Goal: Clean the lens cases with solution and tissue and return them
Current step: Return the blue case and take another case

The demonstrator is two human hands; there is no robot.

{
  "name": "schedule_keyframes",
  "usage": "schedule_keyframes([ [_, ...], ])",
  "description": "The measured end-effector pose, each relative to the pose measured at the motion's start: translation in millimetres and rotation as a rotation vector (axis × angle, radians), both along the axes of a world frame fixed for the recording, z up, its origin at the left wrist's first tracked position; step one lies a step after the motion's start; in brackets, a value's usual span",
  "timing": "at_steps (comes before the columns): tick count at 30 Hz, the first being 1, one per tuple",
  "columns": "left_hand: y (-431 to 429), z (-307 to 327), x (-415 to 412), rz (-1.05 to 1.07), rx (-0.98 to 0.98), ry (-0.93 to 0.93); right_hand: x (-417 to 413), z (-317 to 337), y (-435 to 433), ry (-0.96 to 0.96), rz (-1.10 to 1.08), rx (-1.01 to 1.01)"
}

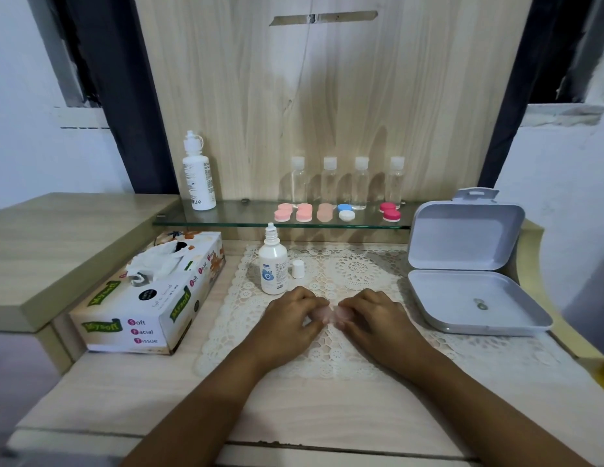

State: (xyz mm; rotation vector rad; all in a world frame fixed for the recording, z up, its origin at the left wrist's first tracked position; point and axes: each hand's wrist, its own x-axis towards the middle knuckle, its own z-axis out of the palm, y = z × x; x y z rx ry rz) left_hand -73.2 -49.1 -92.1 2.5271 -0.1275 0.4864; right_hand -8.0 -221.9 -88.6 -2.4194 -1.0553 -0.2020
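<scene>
A pale pink lens case (328,314) lies on the lace mat (354,274) between my hands. My left hand (290,315) pinches its left end and my right hand (374,315) pinches its right end, fingers curled over it. Behind my left hand stands a small white solution bottle (273,264), uncapped, with its white cap (298,268) beside it. A tissue box (152,294) sits to the left. On the glass shelf (226,219) lie more lens cases: pink ones (304,212), a blue and white one (345,211) and a red one (390,211).
A grey hinged box (462,264) lies open at the right, with a small item on its bottom. A tall white bottle (198,173) and several clear bottles (346,182) stand on the shelf against a wooden panel. A raised wooden ledge (58,237) lies at left.
</scene>
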Motion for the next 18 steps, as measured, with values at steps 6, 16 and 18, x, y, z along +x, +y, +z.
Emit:
schedule_keyframes([
  [6, -2.2, 3.2, -1.7, 0.037, 0.000, -0.022, -2.2, 1.1, 0.1, -0.022, 0.019, -0.011],
  [16, 0.1, 4.5, -6.4, 0.030, -0.021, -0.014, -1.2, 0.6, -0.2, -0.012, 0.019, 0.018],
  [18, 1.2, 4.3, -6.4, 0.024, -0.028, -0.012, -0.5, 0.7, 0.0, -0.007, 0.020, 0.011],
])
